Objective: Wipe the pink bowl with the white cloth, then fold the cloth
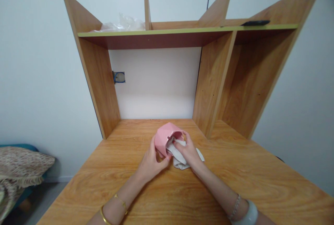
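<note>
A pink faceted pot [165, 135] is tipped on its side above the wooden desk, its opening turned toward my right hand. My left hand [153, 160] is wrapped round the pot's lower left side, with the thumb near the rim. In my right hand [188, 150] is a pale grey-white cloth [180, 160]. Part of the cloth goes into the pot's mouth, and the rest hangs down below the rim. The right fingers are at the opening and partly hidden by the pot and cloth.
The wooden desk [125, 183] carries a shelf unit [212, 85] at its back. A clear plastic bag [122, 24] and a flat black object [255, 23] lie on the upper shelf. An uncovered wall socket box [119, 77] shows behind. At left is a fringed woven blanket [23, 164].
</note>
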Available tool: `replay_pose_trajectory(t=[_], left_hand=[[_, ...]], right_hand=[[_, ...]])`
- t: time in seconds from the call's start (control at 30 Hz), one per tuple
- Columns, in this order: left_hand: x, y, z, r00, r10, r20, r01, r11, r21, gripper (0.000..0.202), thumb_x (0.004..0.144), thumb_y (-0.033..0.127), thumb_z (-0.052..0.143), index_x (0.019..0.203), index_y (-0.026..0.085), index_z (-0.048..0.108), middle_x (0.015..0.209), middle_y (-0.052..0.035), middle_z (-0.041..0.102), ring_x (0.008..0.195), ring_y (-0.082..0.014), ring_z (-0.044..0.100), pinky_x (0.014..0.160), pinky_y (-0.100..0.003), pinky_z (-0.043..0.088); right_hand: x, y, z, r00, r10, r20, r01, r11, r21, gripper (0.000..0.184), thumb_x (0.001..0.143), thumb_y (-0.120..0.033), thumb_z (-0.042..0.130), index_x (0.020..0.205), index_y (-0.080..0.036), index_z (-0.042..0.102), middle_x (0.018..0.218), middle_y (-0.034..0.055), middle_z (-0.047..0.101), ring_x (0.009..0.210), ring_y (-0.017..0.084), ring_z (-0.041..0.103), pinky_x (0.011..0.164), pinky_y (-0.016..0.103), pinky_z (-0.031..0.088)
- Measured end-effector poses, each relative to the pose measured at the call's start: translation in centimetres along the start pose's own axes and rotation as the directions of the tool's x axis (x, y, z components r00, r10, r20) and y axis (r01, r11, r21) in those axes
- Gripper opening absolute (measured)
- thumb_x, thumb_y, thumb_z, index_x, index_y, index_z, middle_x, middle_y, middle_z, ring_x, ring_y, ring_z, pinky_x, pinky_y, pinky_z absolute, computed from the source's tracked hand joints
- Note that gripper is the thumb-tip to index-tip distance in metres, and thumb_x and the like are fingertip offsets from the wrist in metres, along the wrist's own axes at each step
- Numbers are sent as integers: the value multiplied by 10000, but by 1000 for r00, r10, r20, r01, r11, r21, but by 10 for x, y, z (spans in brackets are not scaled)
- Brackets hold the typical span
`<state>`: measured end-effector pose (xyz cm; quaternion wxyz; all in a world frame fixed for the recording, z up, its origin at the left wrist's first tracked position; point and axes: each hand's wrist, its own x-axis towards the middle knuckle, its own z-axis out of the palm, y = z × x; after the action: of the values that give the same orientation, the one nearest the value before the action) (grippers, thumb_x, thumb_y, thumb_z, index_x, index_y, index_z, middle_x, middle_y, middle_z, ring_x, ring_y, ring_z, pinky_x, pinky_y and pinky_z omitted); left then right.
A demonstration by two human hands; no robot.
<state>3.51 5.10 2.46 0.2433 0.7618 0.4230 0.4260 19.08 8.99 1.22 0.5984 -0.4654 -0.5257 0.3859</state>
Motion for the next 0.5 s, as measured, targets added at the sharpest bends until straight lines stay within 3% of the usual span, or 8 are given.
replay_pose_trajectory(t=[0.2,0.37,0.5], left_hand=[[-1,-1,-8,999,20,-50,-4,954,300,844,669,366,553,1345,177,84,1093,-99,553,838,-234,579,754,-361,438],[-1,2,-15,996,87,-5,-73,865,496,727,665,385,511,1320,223,241,989,-63,618,766,-226,598,741,-341,436],[0,1,-22,990,133,50,-138,818,558,648,673,427,479,1277,230,352,831,-49,653,729,-214,600,699,-297,440]], right_hand=[[6,-3,-6,999,32,3,-31,979,-199,724,554,-289,644,1183,-157,310,650,-31,572,535,153,550,506,266,436],[2,-9,-10,992,-115,49,124,882,-454,725,634,-303,584,1269,-156,266,502,-90,458,436,124,461,436,215,333],[-6,-10,-6,968,-161,190,233,857,-460,689,657,-215,535,1285,-185,254,518,-92,448,455,107,451,464,201,328]])
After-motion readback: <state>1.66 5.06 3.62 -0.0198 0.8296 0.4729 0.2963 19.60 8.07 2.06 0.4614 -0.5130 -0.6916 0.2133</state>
